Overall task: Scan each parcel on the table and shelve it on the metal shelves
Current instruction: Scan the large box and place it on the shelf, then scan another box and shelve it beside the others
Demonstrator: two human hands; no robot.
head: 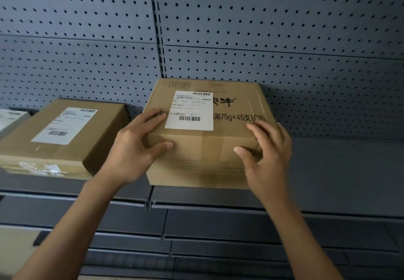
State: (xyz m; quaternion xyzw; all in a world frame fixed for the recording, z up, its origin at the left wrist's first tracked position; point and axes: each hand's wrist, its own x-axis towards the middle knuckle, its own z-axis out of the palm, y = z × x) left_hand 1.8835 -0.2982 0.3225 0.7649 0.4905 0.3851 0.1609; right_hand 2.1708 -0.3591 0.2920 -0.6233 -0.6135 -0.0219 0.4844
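Note:
A brown cardboard parcel (203,155) with a white shipping label on top sits on the grey metal shelf (341,170), its back close to the pegboard wall. My left hand (135,148) grips its front left corner, fingers over the top and thumb on the front face. My right hand (269,153) holds the front right corner the same way, with its thumb against the front face.
A flatter labelled parcel (61,135) lies on the same shelf just left of my left hand. The corner of a third parcel (8,118) shows at the far left edge. Bare shelf runs to the right. Lower shelf fronts (240,225) step out below my forearms.

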